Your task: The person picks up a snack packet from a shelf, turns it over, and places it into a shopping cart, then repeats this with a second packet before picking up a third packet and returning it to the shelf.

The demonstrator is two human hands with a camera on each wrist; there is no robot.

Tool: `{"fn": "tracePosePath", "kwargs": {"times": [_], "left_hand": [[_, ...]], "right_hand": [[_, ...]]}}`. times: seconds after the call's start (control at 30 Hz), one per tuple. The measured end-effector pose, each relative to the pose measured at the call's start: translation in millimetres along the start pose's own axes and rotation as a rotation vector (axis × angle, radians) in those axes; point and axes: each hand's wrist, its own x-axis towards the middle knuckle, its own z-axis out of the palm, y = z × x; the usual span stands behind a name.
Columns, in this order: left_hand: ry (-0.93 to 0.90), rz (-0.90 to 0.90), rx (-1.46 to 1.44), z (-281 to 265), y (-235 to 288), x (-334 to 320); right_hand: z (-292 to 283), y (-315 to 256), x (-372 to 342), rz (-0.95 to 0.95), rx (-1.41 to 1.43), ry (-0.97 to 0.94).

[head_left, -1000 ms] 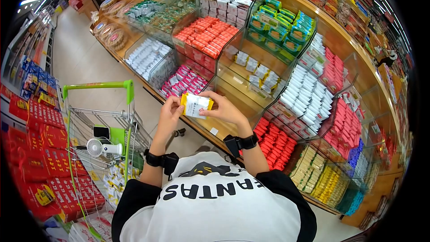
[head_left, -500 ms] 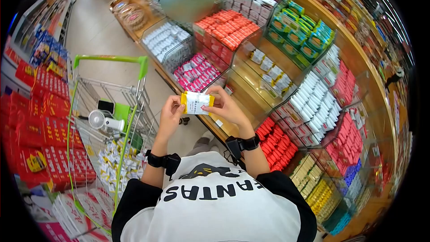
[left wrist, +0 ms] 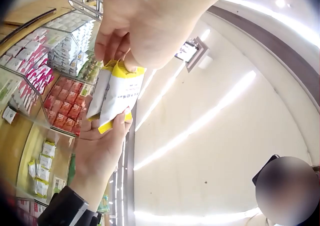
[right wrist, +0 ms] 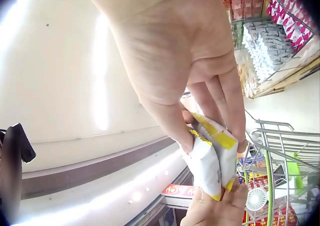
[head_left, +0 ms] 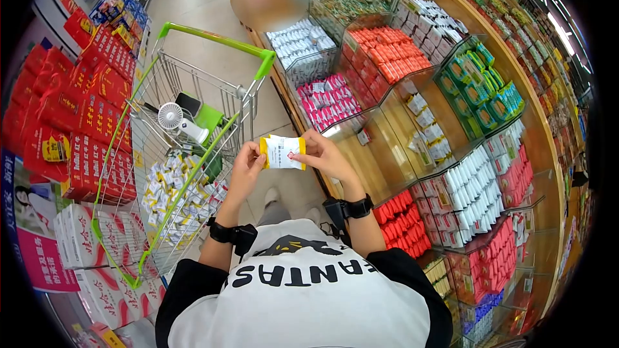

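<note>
Two small white snack packets (left wrist: 120, 93) with yellow crimped ends are held face to face in front of the chest; in the head view the upper packet (head_left: 282, 153) covers most of the other. My left hand (head_left: 247, 164) pinches their left ends between thumb and fingers. The right ends are pinched by my right hand (head_left: 327, 160), its thumb over the printed face. In the right wrist view both packets (right wrist: 207, 163) stand side by side with a narrow gap between them.
At left stands a shopping cart (head_left: 219, 40) holding many similar packets (head_left: 171, 187), a small white fan (head_left: 182, 122) and a phone (head_left: 188, 104). Clear-walled bins of wrapped snacks (head_left: 391, 55) line the right side. Red boxes (head_left: 97, 100) are stacked beyond the cart.
The view has turned left, so the cart has shifted up and right in it and the snack bins have moved right. Both hands keep their hold on the packets.
</note>
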Motion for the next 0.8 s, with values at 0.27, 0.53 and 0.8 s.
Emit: {"fn": "tracePosePath", "kwargs": {"times": [0.27,0.53,0.8], "left_hand": [[-0.013,0.007,-0.074,-19,10,10],[0.13,0.045,0.024,-75,47,-5],[0.241,-0.014,-0.006,-141,43,-33]], "right_hand": [[14,-2,28,-0.089,0.05,0.057],[64,-13,74,-0.089,0.172,-0.113],[117,-9,117,-0.073,0.014,-0.316]]}}
